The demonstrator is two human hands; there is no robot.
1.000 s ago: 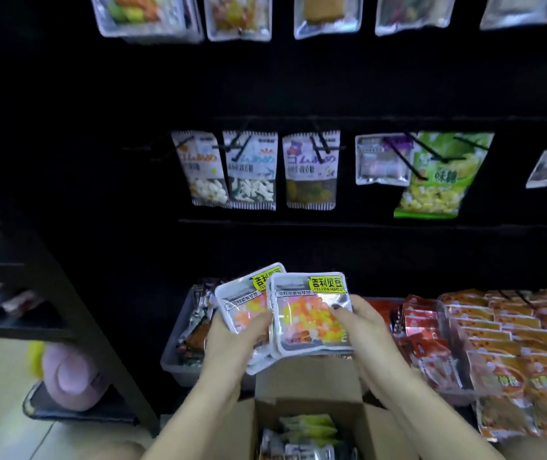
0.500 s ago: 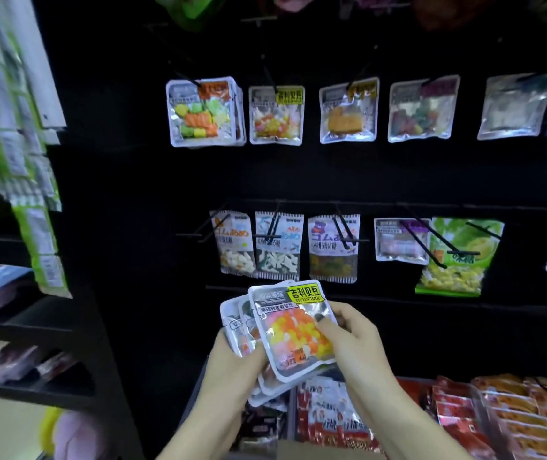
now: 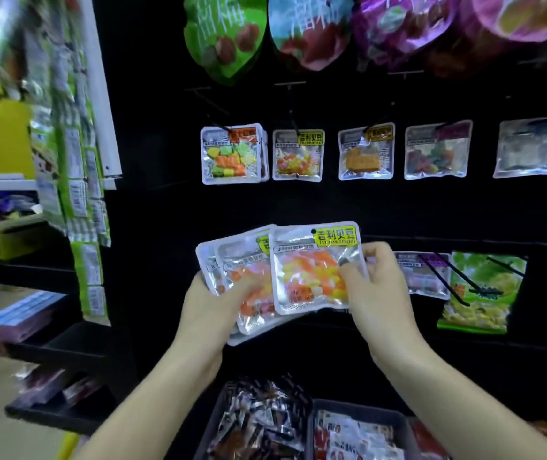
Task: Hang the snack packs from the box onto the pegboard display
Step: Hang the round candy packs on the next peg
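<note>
Item one, as I log it from my remote station: black pegboard display [image 3: 381, 207], its middle row of pegs carrying clear candy packs, among them a yellow-labelled jelly bean pack [image 3: 298, 155] (same label as those in hand). Item two: left hand [image 3: 214, 307] clasping a fanned stack of jelly bean packs [image 3: 243, 277], chest-high before the board. Item three: right hand [image 3: 380, 293] pinching the front jelly bean pack [image 3: 311, 270] by its right edge, overlapping the stack.

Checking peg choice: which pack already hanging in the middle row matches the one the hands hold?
The second pack from the left: same yellow label and orange-yellow-white candies as the held pack; its neighbours differ.
</note>
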